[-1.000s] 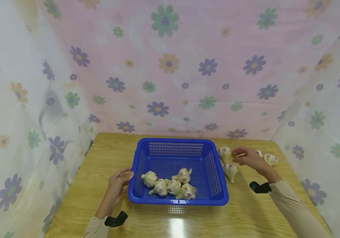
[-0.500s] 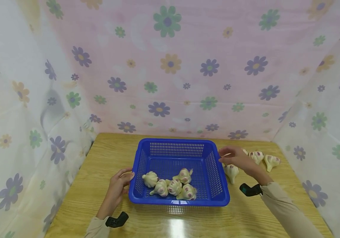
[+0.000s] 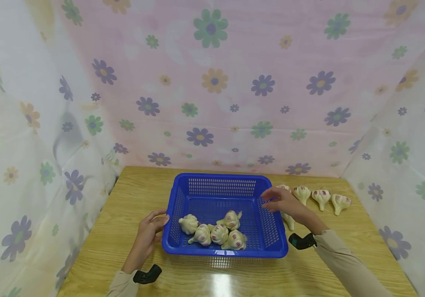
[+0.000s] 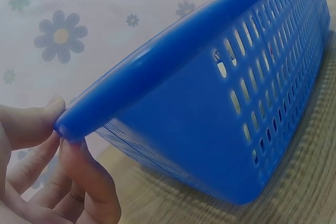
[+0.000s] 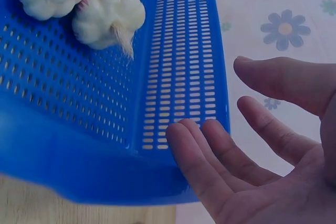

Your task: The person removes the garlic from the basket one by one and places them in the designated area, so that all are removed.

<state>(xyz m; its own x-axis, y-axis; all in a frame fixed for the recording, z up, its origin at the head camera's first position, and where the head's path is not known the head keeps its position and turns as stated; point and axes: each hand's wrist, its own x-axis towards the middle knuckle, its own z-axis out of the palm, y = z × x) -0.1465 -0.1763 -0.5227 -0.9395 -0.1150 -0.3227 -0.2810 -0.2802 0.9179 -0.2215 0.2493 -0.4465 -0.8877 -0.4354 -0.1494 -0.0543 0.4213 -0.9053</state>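
A blue plastic basket (image 3: 220,251) with slotted walls stands mid-table, holding several garlic bulbs (image 3: 218,234) toward its near side. My left hand (image 3: 147,231) pinches the basket's left rim between thumb and fingers; the left wrist view shows the thumb (image 4: 31,124) on top and a fingertip beneath. Over the right rim hangs my right hand (image 3: 284,205), its fingers spread and relaxed with nothing in them. In the right wrist view its fingertips overlap the slotted side wall (image 5: 178,77), with two garlic bulbs (image 5: 107,17) farther inside the basket.
Right of the basket, a row of garlic bulbs (image 3: 321,199) lies on the wooden table (image 3: 138,185). Another garlic bulb (image 3: 289,222) is partly hidden beneath my right hand. Flower-patterned cloth (image 3: 234,82) encloses the back and both sides.
My right hand has moved left from above the loose garlic bulbs to the basket's right rim, uncovering bulbs on the table. The left hand keeps its grip on the basket.
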